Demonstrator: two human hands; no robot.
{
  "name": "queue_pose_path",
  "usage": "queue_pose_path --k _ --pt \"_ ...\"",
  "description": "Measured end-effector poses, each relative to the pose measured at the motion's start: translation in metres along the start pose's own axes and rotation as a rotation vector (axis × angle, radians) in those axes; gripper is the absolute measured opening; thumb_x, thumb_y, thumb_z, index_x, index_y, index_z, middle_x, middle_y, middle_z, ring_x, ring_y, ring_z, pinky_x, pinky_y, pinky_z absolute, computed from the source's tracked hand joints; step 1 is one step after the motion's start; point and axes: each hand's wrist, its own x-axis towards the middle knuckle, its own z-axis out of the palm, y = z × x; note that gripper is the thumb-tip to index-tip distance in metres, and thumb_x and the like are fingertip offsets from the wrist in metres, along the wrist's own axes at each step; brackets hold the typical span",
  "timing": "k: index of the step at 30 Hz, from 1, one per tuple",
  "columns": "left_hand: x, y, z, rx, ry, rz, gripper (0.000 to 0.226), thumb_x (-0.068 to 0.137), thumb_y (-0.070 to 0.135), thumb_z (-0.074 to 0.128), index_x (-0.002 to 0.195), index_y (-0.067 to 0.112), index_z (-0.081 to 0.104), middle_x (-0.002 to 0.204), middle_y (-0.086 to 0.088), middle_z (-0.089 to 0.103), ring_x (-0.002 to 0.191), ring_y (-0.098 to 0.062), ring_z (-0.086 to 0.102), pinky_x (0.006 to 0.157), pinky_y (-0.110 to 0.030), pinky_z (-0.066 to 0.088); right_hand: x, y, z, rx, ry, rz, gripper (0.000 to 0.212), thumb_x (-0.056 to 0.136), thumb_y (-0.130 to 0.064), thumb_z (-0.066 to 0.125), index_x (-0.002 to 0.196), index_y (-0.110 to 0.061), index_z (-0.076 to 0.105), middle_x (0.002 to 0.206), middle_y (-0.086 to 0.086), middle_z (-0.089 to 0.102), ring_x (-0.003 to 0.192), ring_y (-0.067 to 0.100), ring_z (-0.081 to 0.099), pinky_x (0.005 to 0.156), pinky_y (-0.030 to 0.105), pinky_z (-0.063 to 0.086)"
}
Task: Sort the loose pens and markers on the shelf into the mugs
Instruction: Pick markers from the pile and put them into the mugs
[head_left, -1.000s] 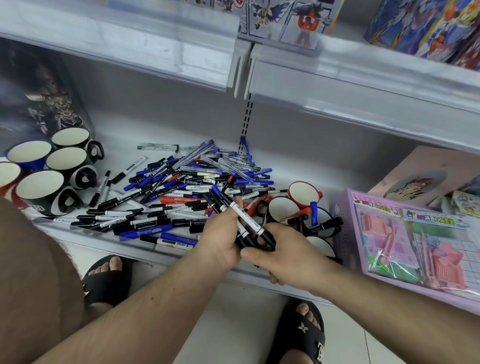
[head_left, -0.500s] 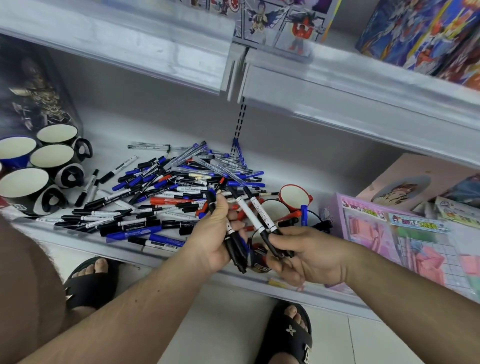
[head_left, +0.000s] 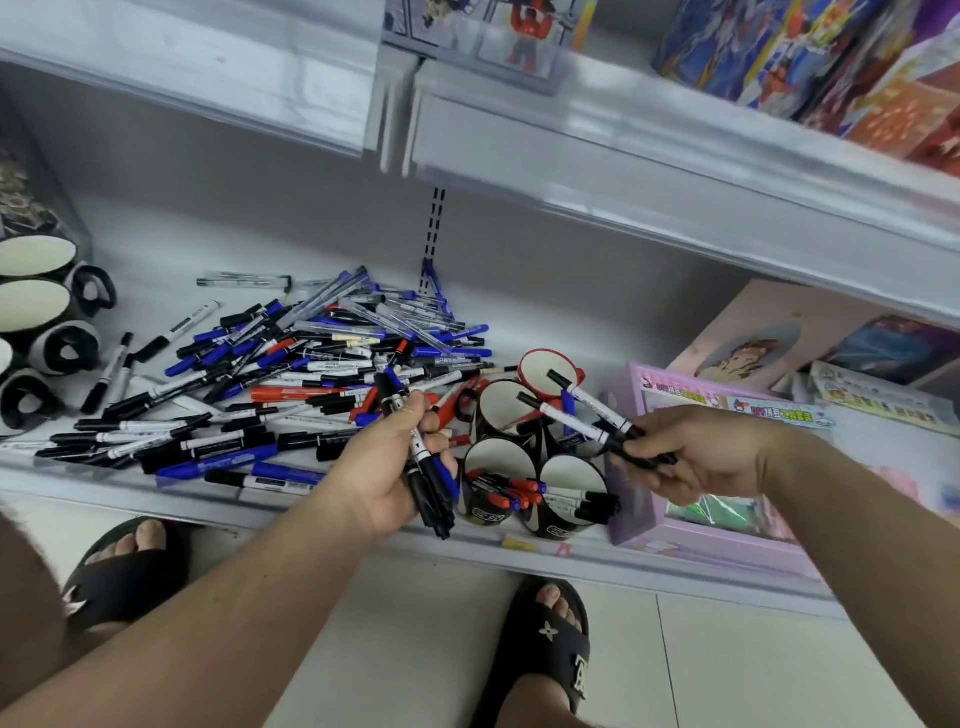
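Right hand (head_left: 696, 457) pinches two markers (head_left: 587, 415), long axes running up-left, tips above the mugs (head_left: 571, 478) at lower centre. Left hand (head_left: 395, 467) grips a bundle (head_left: 431, 478) beside them.

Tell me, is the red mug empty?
It looks empty: the red mug shows only a bare white inside, though two held markers cross its front.

Shelf (head_left: 332, 291): painted metal, smooth, pale grey, soft sheen; clear glossy plastic strip along the upper shelf edge (head_left: 675, 171). Pens and markers (head_left: 291, 384): smooth plastic barrels, some clear, caps glossy. Mugs (head_left: 498, 467): glazed ceramic by the look, shiny, white inside. Pink box (head_left: 727, 415): card under glossy film. Floor (head_left: 426, 649): smooth pale tile. Sandals (head_left: 550, 654): matt black, rubbery.
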Motion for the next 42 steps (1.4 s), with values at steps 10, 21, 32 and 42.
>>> queue_pose_path --k 10,21,32,42 --pt "0.0 -0.013 -0.003 0.034 0.03 -0.024 0.027 0.099 0.035 0.054 0.078 0.017 0.056 0.061 0.006 0.047 0.05 -0.01 0.043 0.058 -0.028 0.044 0.039 0.047 -0.025 -0.207 0.106 0.383 0.018 0.095 -0.017 0.046 0.083 -0.01 0.057 0.058 0.003 0.045 0.041 0.014 0.03 0.043 0.021 0.02" --pt "-0.004 -0.008 -0.002 0.049 0.034 -0.025 0.028 0.098 0.035 0.053 0.078 0.017 0.057 0.062 0.005 0.048 0.052 -0.011 0.045 0.065 -0.03 0.045 0.067 0.03 0.003 -0.441 0.131 0.533 0.027 0.09 -0.04 0.053 0.075 -0.018 0.05 0.056 -0.002 0.041 0.043 0.011 0.028 0.042 0.019 0.021" --pt "-0.01 -0.006 0.008 -0.058 -0.077 0.027 0.021 0.101 0.03 0.045 0.09 0.016 0.056 0.069 0.003 0.05 0.06 -0.012 0.046 0.07 -0.031 0.048 0.021 -0.038 0.127 -0.733 0.316 -0.365 0.036 0.087 -0.049 0.063 0.074 -0.016 0.063 0.067 0.001 0.058 0.06 0.015 0.053 0.059 0.031 0.04" --pt "-0.016 0.006 0.008 -0.087 -0.107 0.037 0.023 0.102 0.028 0.043 0.1 0.013 0.061 0.071 0.0 0.057 0.063 -0.016 0.057 0.066 -0.033 0.052 0.023 -0.032 0.158 -0.565 0.287 -0.383 0.024 0.094 -0.043 0.058 0.078 -0.029 0.049 0.067 -0.004 0.061 0.044 0.015 0.062 0.042 0.022 0.042"
